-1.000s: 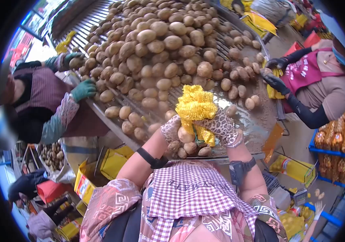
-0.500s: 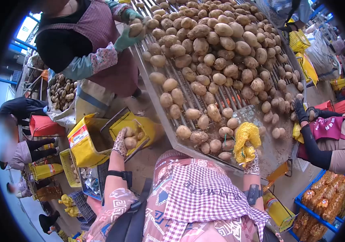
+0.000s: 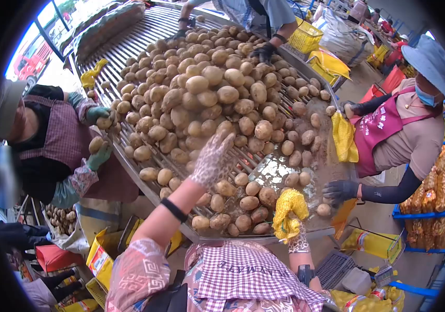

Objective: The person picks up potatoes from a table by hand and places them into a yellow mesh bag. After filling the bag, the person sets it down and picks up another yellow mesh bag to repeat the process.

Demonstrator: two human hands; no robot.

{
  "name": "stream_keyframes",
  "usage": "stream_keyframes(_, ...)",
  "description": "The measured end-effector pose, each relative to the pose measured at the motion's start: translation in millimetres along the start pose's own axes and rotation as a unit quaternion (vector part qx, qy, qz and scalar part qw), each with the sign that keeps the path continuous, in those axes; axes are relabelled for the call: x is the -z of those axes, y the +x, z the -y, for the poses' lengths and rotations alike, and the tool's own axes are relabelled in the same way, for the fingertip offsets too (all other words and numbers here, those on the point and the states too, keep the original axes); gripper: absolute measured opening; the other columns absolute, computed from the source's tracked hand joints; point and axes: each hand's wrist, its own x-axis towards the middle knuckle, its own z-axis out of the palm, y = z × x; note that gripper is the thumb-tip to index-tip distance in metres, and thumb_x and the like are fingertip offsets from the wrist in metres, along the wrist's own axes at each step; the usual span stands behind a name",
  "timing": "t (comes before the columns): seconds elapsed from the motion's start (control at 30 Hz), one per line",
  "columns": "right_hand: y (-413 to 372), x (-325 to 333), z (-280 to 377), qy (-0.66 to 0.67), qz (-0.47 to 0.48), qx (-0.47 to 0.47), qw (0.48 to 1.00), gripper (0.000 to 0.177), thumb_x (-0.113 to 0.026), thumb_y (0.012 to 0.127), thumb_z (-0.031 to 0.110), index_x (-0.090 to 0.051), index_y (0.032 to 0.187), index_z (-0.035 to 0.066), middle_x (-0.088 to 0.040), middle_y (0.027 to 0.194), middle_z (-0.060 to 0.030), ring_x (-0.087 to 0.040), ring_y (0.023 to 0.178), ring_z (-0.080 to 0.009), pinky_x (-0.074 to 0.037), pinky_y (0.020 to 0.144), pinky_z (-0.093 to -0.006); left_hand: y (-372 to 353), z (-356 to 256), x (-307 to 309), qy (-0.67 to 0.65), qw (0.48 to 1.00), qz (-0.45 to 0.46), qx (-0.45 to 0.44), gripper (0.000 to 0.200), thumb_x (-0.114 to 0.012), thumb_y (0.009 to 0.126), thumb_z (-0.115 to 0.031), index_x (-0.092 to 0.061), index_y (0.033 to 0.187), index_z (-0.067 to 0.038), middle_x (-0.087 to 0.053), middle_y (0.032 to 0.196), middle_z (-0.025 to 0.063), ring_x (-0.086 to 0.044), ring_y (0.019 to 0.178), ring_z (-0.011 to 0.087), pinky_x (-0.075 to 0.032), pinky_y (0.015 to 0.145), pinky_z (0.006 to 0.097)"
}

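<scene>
Many brown potatoes lie heaped on a slatted metal sorting table. My left hand, in a leopard-print glove, reaches over the near side of the heap with its fingers stretched out and no potato in it. A yellow mesh bag is bunched over my right hand, which is closed on it at the table's near edge. Loose potatoes lie between my two hands. The bag hides most of the right fingers.
At the left, a co-worker's gloved hands hold potatoes. Another at the right holds a yellow net, with one dark glove over the table. A third person's dark-gloved hand touches the heap's far side. Yellow bags stand below left.
My left hand has moved from a yellow container on the left to over the heap, and the potatoes it held are gone from it. The view has shifted. My right hand still holds the mesh bag.
</scene>
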Motion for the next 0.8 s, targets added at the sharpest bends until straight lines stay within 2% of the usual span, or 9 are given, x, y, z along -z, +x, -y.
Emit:
stream_keyframes(0.2, -24.0, 26.7, -20.7, 0.031, -0.068, 0.053, 0.996, 0.047, -0.068, 0.085, 0.017, -0.048, 0.127, 0.006, -0.059, 0.111, -0.0090, -0.062, 0.094, -0.0233, -0.056, 0.077, -0.0368, 155.4, 15.7, -60.9, 0.162, 0.978, 0.131, 0.004, 0.059, -0.054, 0.088, -0.033, -0.037, 0.139, -0.011, -0.037, 0.143, 0.0154, -0.035, 0.133, 0.0317, -0.031, 0.107, 0.0418)
stream_keyframes(0.27, -25.4, 32.4, -26.2, 0.042, -0.093, 0.059, 0.993, 0.050, -0.069, 0.084, 0.019, -0.047, 0.128, 0.007, -0.059, 0.111, -0.0087, -0.062, 0.094, -0.0239, -0.056, 0.076, -0.0372, 164.4, -10.0, -84.7, 0.237, 0.943, 0.232, 0.022, 0.051, -0.054, 0.086, -0.038, -0.051, 0.127, -0.007, -0.056, 0.123, 0.0130, -0.045, 0.123, 0.0291, -0.035, 0.101, 0.0466)
stream_keyframes(0.37, -25.9, 32.7, -35.8, 0.056, -0.105, 0.030, 0.992, 0.051, -0.069, 0.084, 0.019, -0.046, 0.128, 0.007, -0.059, 0.111, -0.0089, -0.062, 0.094, -0.0242, -0.056, 0.076, -0.0376, 94.3, -41.2, -149.1, 0.144, 0.977, 0.144, -0.070, 0.049, -0.052, 0.084, -0.044, -0.056, 0.114, -0.004, -0.065, 0.096, 0.0141, -0.060, 0.095, 0.0338, -0.031, 0.102, 0.0527)
stream_keyframes(0.47, -19.5, 30.1, -28.1, 0.058, -0.098, 0.002, 0.994, 0.053, -0.069, 0.084, 0.020, -0.046, 0.129, 0.008, -0.059, 0.111, -0.0092, -0.062, 0.094, -0.0247, -0.056, 0.076, -0.0382, 25.2, -71.5, -156.1, 0.107, 0.953, 0.154, -0.239, 0.043, -0.055, 0.081, -0.040, -0.063, 0.109, -0.009, -0.060, 0.110, 0.0117, -0.048, 0.118, 0.0301, -0.022, 0.109, 0.0549)
stream_keyframes(0.5, -19.0, 28.2, -24.1, 0.057, -0.095, -0.007, 0.994, 0.053, -0.070, 0.084, 0.020, -0.046, 0.129, 0.008, -0.059, 0.111, -0.0093, -0.062, 0.094, -0.0248, -0.056, 0.076, -0.0383, 18.0, -82.8, -140.0, 0.023, 0.922, 0.321, -0.213, 0.038, -0.057, 0.082, -0.034, -0.063, 0.110, -0.010, -0.057, 0.118, 0.0115, -0.046, 0.121, 0.0328, -0.020, 0.110, 0.0567)
stream_keyframes(0.57, -19.8, 27.1, -19.5, 0.021, -0.091, 0.023, 0.995, 0.056, -0.070, 0.083, 0.023, -0.045, 0.131, 0.008, -0.059, 0.112, -0.0095, -0.062, 0.095, -0.0253, -0.056, 0.076, -0.0388, 5.0, -78.8, -124.7, -0.041, 0.944, 0.165, -0.282, 0.038, -0.060, 0.080, -0.032, -0.062, 0.111, -0.011, -0.053, 0.127, 0.0115, -0.044, 0.123, 0.0358, -0.019, 0.109, 0.0587)
stream_keyframes(0.63, -21.0, 38.8, -19.9, 0.080, -0.101, -0.022, 0.991, 0.049, -0.068, 0.084, 0.019, -0.048, 0.127, 0.007, -0.060, 0.111, -0.0099, -0.063, 0.095, -0.0258, -0.056, 0.077, -0.0381, 15.9, -61.7, -99.4, 0.085, 0.964, 0.066, -0.242, 0.042, -0.063, 0.078, -0.033, -0.061, 0.114, -0.011, -0.047, 0.134, 0.0117, -0.039, 0.127, 0.0357, -0.020, 0.110, 0.0558)
stream_keyframes(0.7, -13.1, 42.1, -26.5, 0.087, -0.138, 0.024, 0.986, 0.047, -0.067, 0.085, 0.020, -0.048, 0.127, 0.008, -0.061, 0.109, -0.0084, -0.064, 0.092, -0.0235, -0.057, 0.073, -0.0373, 20.1, -55.3, -77.8, 0.000, 0.982, 0.115, -0.151, 0.045, -0.065, 0.078, -0.033, -0.060, 0.116, -0.010, -0.042, 0.138, 0.0130, -0.034, 0.131, 0.0355, -0.024, 0.109, 0.0535)
stream_keyframes(0.8, 6.2, 41.5, -18.7, -0.023, -0.152, 0.027, 0.988, 0.052, -0.069, 0.083, 0.021, -0.048, 0.129, 0.008, -0.061, 0.109, -0.0071, -0.063, 0.091, -0.0214, -0.056, 0.070, -0.0365, -4.9, -64.9, -79.0, 0.040, 0.963, 0.184, -0.190, 0.044, -0.064, 0.079, -0.030, -0.058, 0.119, -0.014, -0.041, 0.138, 0.0139, -0.032, 0.132, 0.0356, -0.032, 0.104, 0.0532)
